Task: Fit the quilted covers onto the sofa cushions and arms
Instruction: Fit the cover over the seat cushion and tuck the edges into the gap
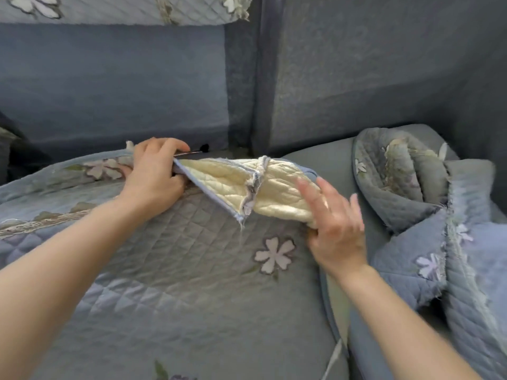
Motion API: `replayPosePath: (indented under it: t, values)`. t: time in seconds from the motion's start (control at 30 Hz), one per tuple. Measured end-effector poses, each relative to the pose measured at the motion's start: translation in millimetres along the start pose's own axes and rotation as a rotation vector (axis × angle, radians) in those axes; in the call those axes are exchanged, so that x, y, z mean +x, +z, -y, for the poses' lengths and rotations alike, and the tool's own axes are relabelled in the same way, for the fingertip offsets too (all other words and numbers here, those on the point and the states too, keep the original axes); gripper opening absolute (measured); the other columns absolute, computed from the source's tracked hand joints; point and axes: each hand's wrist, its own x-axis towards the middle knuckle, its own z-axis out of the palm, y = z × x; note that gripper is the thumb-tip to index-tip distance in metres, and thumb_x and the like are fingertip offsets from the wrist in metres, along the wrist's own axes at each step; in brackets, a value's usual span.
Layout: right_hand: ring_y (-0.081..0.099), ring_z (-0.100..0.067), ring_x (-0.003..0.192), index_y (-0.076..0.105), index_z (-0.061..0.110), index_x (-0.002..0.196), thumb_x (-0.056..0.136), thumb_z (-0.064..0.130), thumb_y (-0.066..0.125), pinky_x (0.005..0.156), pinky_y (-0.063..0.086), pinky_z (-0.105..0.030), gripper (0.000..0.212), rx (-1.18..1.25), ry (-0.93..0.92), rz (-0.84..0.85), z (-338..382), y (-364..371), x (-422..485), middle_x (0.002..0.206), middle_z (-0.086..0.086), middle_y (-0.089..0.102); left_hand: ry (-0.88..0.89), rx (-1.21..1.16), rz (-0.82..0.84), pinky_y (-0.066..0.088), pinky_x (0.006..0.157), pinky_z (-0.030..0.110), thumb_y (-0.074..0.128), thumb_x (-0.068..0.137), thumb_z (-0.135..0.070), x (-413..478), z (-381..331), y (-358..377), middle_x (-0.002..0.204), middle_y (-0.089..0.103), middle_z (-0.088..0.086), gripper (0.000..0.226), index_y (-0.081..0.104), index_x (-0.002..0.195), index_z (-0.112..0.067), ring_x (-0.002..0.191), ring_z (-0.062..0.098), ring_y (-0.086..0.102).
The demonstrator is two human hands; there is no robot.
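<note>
A grey-blue quilted cover (170, 259) with pale flower patches lies over the left seat cushion. Its far right corner is folded back, showing the cream underside (227, 179). My left hand (156, 174) grips the cover's edge at the back of the seat, fingers curled round it. My right hand (334, 223) holds the folded-back corner from the right, thumb under the cream padding and fingers spread above it; it is blurred. The right seat cushion (323, 165) shows bare grey fabric.
Another quilted cover (406, 182) lies bunched in a heap on the right seat and runs down the right edge. The bare blue-grey backrest cushions (115, 86) rise behind. A flowered cover (115, 9) drapes the backrest top at upper left.
</note>
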Motion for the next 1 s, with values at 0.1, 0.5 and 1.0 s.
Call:
replayPosePath:
  t: [0.1,0.5,1.0]
  values:
    - [0.064,-0.031,0.094,0.065,0.024,0.107,0.075,0.001,0.058,0.079,0.05,-0.046,0.039,0.242,0.162,0.103,-30,1,40,0.1,-0.001,0.07,0.006,0.01,-0.001,0.028,0.106,0.045,0.058,0.08,-0.008,9,2,14,0.118,0.056,0.004,0.034,0.06,0.112,-0.022,0.126,0.032,0.033]
    - [0.057,-0.032,0.093,0.061,0.019,0.101,0.08,0.01,0.047,0.066,0.045,-0.034,0.027,0.232,0.188,0.571,-50,148,140,0.098,-0.007,0.065,-0.379,0.194,-0.204,0.002,0.114,0.058,0.047,0.092,-0.05,-12,45,146,0.155,-0.001,0.03,0.082,0.006,0.153,-0.013,0.144,0.045,-0.002]
    - [0.053,-0.019,0.076,0.063,0.006,0.086,0.089,0.01,0.053,0.058,0.037,-0.028,0.011,0.444,0.314,0.407,-64,301,163,0.081,-0.004,0.06,-0.345,0.372,0.072,-0.007,0.117,0.045,0.01,0.092,-0.066,51,116,238,0.161,-0.006,0.008,0.07,0.001,0.152,-0.031,0.146,0.032,-0.014]
